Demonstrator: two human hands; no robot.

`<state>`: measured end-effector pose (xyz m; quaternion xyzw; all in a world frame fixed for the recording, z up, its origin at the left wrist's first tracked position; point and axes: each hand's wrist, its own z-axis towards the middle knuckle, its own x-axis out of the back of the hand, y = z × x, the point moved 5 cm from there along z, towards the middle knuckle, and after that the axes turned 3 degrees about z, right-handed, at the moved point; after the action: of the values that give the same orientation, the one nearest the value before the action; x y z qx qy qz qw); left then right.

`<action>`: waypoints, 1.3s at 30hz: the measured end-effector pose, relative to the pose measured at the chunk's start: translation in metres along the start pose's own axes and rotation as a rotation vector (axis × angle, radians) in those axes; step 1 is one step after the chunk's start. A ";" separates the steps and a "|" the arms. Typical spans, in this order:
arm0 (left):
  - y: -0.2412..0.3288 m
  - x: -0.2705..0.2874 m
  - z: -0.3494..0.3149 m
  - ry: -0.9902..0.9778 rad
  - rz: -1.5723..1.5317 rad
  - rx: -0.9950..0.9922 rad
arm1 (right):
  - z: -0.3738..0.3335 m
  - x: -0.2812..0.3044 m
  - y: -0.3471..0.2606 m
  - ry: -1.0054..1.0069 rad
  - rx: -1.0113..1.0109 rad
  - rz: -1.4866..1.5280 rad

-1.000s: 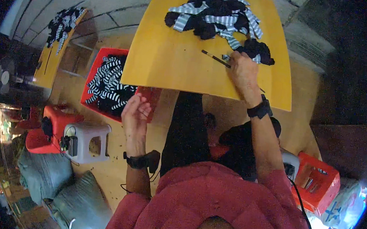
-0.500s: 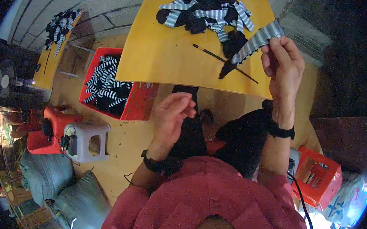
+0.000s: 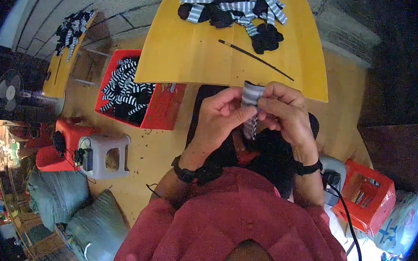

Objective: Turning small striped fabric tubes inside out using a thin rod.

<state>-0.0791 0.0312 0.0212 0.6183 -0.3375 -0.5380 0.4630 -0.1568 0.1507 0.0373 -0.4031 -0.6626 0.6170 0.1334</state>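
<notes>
Between my two hands, just off the near edge of the yellow table [image 3: 184,65], hangs a grey-and-white striped sock [image 3: 253,93]. My left hand [image 3: 222,114] pinches its left side between thumb and fingers. On the other side, my right hand [image 3: 286,112] grips it close to the upper end. The lower part of the sock drops below my fingers, partly hidden. At the table's far side lies a pile of black and striped socks [image 3: 237,6]. A thin dark stick [image 3: 256,58] rests slantwise on the tabletop between that pile and my hands.
Left of the table stands a red bin [image 3: 159,109] full of black-and-white striped socks [image 3: 124,87]. Farther left are a second table [image 3: 56,77], a fan [image 3: 10,91], a grey stool [image 3: 103,159] and stuffed sacks [image 3: 96,227]. A red crate-like stool [image 3: 368,197] is at right.
My right hand has brought the sock from over the table down toward my lap. My left hand has risen to meet it and now grips it too.
</notes>
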 end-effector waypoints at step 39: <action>-0.069 0.003 -0.040 -0.088 0.381 0.290 | -0.065 0.026 0.102 0.195 -0.081 -0.120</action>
<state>-0.0451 0.0608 -0.0449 0.5794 -0.5416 -0.4133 0.4473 -0.0922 0.2059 -0.0528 -0.4257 -0.6938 0.5386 0.2174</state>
